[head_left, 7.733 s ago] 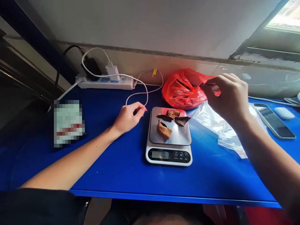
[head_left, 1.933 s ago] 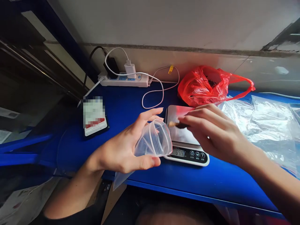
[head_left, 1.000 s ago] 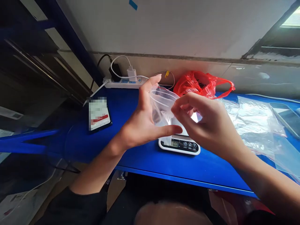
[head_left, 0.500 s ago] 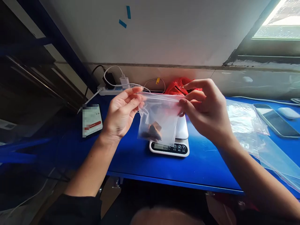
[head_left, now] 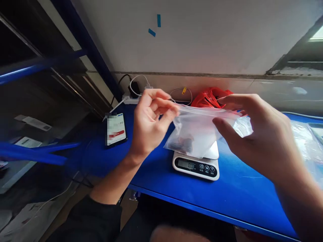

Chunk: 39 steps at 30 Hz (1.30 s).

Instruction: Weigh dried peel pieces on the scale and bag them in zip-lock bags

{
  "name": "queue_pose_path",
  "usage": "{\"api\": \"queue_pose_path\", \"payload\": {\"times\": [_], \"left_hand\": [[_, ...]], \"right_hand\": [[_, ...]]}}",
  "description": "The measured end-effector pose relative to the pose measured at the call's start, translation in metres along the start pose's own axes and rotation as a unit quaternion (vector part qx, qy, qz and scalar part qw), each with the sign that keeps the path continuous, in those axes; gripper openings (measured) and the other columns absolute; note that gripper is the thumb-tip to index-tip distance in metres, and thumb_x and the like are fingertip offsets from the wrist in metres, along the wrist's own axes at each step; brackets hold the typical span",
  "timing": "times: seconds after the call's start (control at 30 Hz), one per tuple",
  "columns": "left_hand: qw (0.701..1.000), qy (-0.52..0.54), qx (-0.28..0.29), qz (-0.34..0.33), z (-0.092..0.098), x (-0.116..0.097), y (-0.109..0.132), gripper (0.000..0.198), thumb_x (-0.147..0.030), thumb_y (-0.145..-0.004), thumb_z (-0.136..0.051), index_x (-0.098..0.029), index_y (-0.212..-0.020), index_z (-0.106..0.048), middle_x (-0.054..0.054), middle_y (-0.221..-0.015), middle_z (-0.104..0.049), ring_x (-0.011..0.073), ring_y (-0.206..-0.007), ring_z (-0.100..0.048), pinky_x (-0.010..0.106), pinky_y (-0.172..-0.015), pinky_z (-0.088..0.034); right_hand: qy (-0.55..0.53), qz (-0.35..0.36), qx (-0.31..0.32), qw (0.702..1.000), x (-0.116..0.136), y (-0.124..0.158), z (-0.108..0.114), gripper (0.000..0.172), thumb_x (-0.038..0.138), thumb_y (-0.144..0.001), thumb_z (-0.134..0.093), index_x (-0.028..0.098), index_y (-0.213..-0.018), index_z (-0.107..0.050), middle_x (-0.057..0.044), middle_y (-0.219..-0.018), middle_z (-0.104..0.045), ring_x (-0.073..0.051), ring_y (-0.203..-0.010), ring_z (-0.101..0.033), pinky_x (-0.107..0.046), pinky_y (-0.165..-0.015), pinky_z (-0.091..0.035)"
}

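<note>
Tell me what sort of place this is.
Probably a small indoor work corner: a blue table stands against the wall, with a digital scale on it, and a clear zip bag holds dark pieces.

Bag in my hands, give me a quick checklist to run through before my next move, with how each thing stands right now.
1. Pieces inside the bag: ok, they show dark through it, low and toward its left side.
2. Left hand holding on: ok, its fingertips pinch the top left corner.
3. Right hand gripping: cannot tell; its thumb is in front of the right part, but blurred.
4. Seal closed all along: cannot tell, too blurred.
5. Scale at zero: ok, it reads 0.0.
6. Plate free of pieces: cannot tell, the bag hides most of it.
</note>
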<state>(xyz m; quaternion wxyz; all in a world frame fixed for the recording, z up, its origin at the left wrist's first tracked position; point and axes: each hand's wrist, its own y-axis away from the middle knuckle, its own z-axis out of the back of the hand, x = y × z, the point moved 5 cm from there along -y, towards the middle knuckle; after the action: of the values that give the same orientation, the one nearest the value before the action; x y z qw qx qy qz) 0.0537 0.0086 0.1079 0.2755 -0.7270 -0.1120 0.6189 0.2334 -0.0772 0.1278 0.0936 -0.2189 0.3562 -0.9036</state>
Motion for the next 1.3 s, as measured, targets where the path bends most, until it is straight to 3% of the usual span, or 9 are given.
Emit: {"api": "queue_pose_path", "payload": {"times": [0.07, 0.17, 0.3, 0.5, 0.9, 1.03, 1.13, 1.2, 1.3], "left_hand": [[0.998, -0.047, 0.042, -0.024, -0.014, -0.014, 0.005, 0.026, -0.009, -0.081, -0.070, -0.022, -0.098, -0.055, -0.004, -0.079, -0.069, 0.0141, -0.080, -0.071, 0.029, -0.081, -0.058], [0.991, -0.094, 0.081, -0.049, -0.030, -0.029, 0.013, 0.027, -0.012, -0.084, -0.070, -0.027, -0.103, -0.057, -0.005, -0.085, -0.071, 0.0169, -0.090, -0.072, 0.034, -0.087, -0.059], [0.988, -0.106, 0.075, -0.082, -0.035, -0.037, 0.017, 0.026, -0.015, -0.085, -0.070, -0.030, -0.102, -0.058, -0.006, -0.087, -0.071, 0.0171, -0.090, -0.072, 0.035, -0.086, -0.060], [0.984, -0.115, 0.044, -0.127, -0.032, -0.041, 0.025, 0.019, -0.008, -0.085, -0.067, -0.025, -0.086, -0.059, -0.004, -0.085, -0.067, 0.0146, -0.084, -0.070, 0.033, -0.083, -0.060], [0.991, -0.113, -0.054, -0.054, 0.000, -0.058, 0.034, 0.035, -0.007, -0.081, -0.067, -0.021, -0.061, -0.043, -0.006, -0.082, -0.065, 0.0116, -0.080, -0.065, 0.031, -0.078, -0.058], [0.979, -0.095, -0.157, -0.091, 0.039, -0.068, 0.032, 0.029, -0.006, -0.076, -0.067, -0.021, -0.061, -0.047, -0.008, -0.077, -0.065, 0.0085, -0.072, -0.058, 0.029, -0.071, -0.052], [0.963, -0.087, -0.244, -0.076, 0.086, -0.045, 0.017, 0.020, -0.006, -0.073, -0.067, -0.022, -0.076, -0.055, -0.007, -0.072, -0.056, 0.0079, -0.069, -0.052, 0.024, -0.052, -0.042], [0.949, -0.157, -0.270, 0.027, 0.113, -0.004, 0.001, 0.018, -0.009, -0.076, -0.061, -0.021, -0.085, -0.052, -0.006, -0.073, -0.050, 0.0068, -0.062, -0.047, 0.024, -0.051, -0.039], [0.944, -0.235, -0.214, 0.084, 0.133, 0.060, -0.023, 0.010, -0.011, -0.082, -0.053, -0.019, -0.085, -0.048, -0.001, -0.079, -0.047, 0.0125, -0.073, -0.052, 0.036, -0.068, -0.049]], "right_hand": [[0.064, 0.063, 0.030, 0.996, 0.015, -0.005, 0.008, 0.022, 0.037, -0.092, -0.052, 0.025, -0.106, -0.063, -0.010, -0.107, -0.067, -0.030, -0.097, -0.064, -0.046, -0.077, -0.048], [0.081, 0.120, 0.056, 0.988, 0.029, -0.013, 0.014, 0.021, 0.033, -0.092, -0.047, 0.024, -0.088, -0.065, -0.007, -0.084, -0.068, -0.024, -0.074, -0.062, -0.040, -0.064, -0.043], [0.033, 0.104, 0.072, 0.991, 0.031, -0.021, 0.017, 0.017, 0.032, -0.088, -0.054, 0.023, -0.080, -0.066, 0.001, -0.062, -0.060, -0.012, -0.048, -0.049, -0.029, -0.047, -0.032], [0.035, 0.083, 0.079, 0.993, 0.040, -0.021, 0.018, 0.024, 0.031, -0.089, -0.052, 0.022, -0.068, -0.059, 0.001, -0.055, -0.052, -0.011, -0.047, -0.048, -0.027, -0.045, -0.029], [-0.040, 0.038, 0.098, 0.994, 0.028, 0.008, 0.032, 0.013, 0.030, -0.091, -0.055, 0.025, -0.081, -0.062, 0.003, -0.066, -0.063, -0.009, -0.043, -0.047, -0.027, -0.042, -0.035], [-0.037, -0.019, 0.066, 0.997, -0.009, 0.028, 0.046, 0.012, 0.030, -0.086, -0.057, 0.025, -0.077, -0.064, 0.000, -0.066, -0.067, -0.012, -0.050, -0.055, -0.025, -0.040, -0.037], [-0.019, -0.158, -0.006, 0.987, -0.054, 0.043, 0.057, 0.010, 0.029, -0.082, -0.065, 0.024, -0.075, -0.068, -0.004, -0.071, -0.072, -0.015, -0.059, -0.064, -0.027, -0.047, -0.045], [-0.067, -0.249, -0.019, 0.966, -0.078, 0.050, 0.052, 0.010, 0.030, -0.081, -0.069, 0.022, -0.075, -0.068, -0.007, -0.069, -0.072, -0.014, -0.056, -0.064, -0.026, -0.044, -0.042], [-0.173, -0.261, 0.020, 0.950, -0.090, 0.050, 0.026, 0.012, 0.031, -0.082, -0.069, 0.020, -0.078, -0.066, -0.008, -0.066, -0.071, -0.014, -0.054, -0.063, -0.024, -0.043, -0.041]]}}
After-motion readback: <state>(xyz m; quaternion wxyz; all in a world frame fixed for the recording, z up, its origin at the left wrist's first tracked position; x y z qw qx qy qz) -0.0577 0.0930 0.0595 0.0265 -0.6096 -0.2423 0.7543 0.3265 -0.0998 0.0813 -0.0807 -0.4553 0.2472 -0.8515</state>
